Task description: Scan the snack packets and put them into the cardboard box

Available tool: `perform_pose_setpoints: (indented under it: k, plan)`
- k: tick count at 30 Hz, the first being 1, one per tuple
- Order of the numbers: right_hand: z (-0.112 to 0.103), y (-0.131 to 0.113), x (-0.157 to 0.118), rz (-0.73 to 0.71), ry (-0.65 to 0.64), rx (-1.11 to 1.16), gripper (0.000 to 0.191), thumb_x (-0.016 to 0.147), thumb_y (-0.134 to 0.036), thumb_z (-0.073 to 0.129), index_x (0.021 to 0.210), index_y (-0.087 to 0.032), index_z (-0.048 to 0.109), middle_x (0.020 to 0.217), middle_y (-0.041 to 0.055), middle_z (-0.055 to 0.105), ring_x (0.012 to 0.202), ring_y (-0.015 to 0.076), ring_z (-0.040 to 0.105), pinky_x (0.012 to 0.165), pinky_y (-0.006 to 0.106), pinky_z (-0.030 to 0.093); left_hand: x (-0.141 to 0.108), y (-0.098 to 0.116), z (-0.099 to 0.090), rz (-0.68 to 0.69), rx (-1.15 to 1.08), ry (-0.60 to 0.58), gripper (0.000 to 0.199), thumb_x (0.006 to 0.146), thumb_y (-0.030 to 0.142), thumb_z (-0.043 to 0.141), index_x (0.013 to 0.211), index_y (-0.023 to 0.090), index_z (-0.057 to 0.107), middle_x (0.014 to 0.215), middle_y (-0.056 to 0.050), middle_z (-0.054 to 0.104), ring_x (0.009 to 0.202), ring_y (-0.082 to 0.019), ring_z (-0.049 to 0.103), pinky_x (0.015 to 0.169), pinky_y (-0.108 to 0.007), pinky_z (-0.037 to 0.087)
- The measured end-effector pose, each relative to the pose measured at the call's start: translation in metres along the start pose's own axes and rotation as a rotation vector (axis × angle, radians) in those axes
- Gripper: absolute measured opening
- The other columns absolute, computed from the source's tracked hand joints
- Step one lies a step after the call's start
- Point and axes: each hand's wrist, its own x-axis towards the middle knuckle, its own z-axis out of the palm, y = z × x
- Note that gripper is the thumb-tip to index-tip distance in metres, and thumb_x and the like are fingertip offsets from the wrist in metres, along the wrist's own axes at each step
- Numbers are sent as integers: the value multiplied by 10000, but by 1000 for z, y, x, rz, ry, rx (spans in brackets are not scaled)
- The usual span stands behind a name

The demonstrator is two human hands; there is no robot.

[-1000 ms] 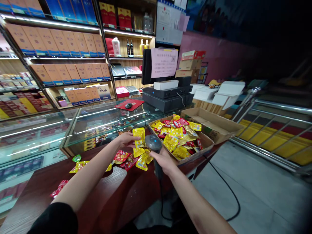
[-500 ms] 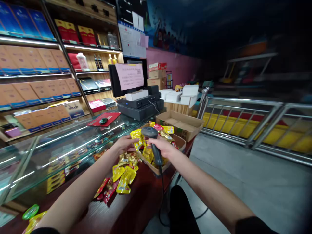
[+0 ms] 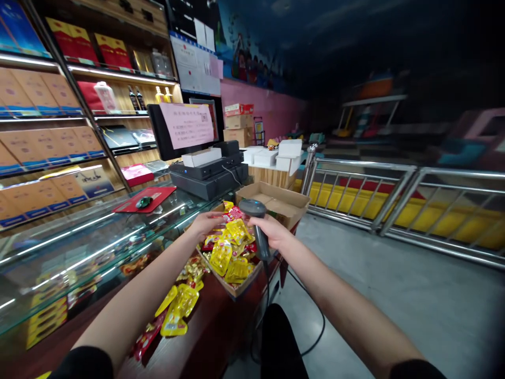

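Scanner (image 3: 261,239) up, left hand (image 3: 204,225) down at the packets (image 3: 221,256)

In the head view, the right hand (image 3: 274,231) has its grip wrapped round the scanner's handle. The packets heap in an open cardboard box (image 3: 246,284) on the tabletop (image 3: 213,321); loose packets (image 3: 181,302) lie just beside it. The left hand reaches over the box's edge; from here I can't tell whether its fingers pinch anything. To my eye, good work here means steadying the scanner and lifting one packet clear of the heap, label flat and uncovered by fingers. Half a second earlier, a yellow packet stood by the left fingers; now none shows plainly raised, and the view has swung rightward.
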Motion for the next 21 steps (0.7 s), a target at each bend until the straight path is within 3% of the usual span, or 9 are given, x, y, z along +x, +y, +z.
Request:
perform_pose_setpoints:
  k: [5, 8, 14, 17, 21]
  plan:
    - [46, 10, -18, 120, -164, -5, 230, 574, -159, 636, 804, -168, 642, 610, -11, 621, 556, 124, 571, 505, 223, 473, -35, -11, -51, 44, 3, 51, 578, 535, 296, 853, 1043, 134, 628, 917, -117, 701, 757, -201, 686, 651, -301, 557]
    - [82, 22, -29, 105, -273, 26, 259, 573, -123, 634, 826, -168, 665, 769, 17, 678, 682, 124, 620, 595, 205, 503, -68, -23, -88, 45, 8, 111, 595, 527, 318, 854, 1048, 141, 629, 934, -115, 700, 795, -212, 684, 656, -308, 561]
    - [142, 59, -49, 195, -431, 52, 249, 570, -88, 615, 798, -168, 673, 902, 40, 692, 805, 141, 638, 687, 222, 527, -129, -60, -154, 7, -44, 263, 600, 501, 332, 861, 1031, 154, 642, 905, -94, 701, 767, -191, 676, 634, -294, 559]
    - [160, 79, -56, 259, -422, 37, 287, 573, -88, 620, 843, -169, 676, 918, 43, 692, 824, 147, 643, 681, 227, 530, -145, -85, -177, -17, -33, 324, 614, 490, 364, 855, 1029, 154, 648, 896, -84, 699, 761, -187, 667, 627, -297, 551]
    - [171, 101, -58, 294, -391, -20, 318, 568, -86, 631, 868, -181, 678, 928, 35, 691, 827, 149, 642, 647, 224, 530, -149, -118, -190, -6, 153, 408, 527, 537, 405, 810, 978, 153, 670, 822, -65, 704, 717, -183, 652, 609, -274, 511]
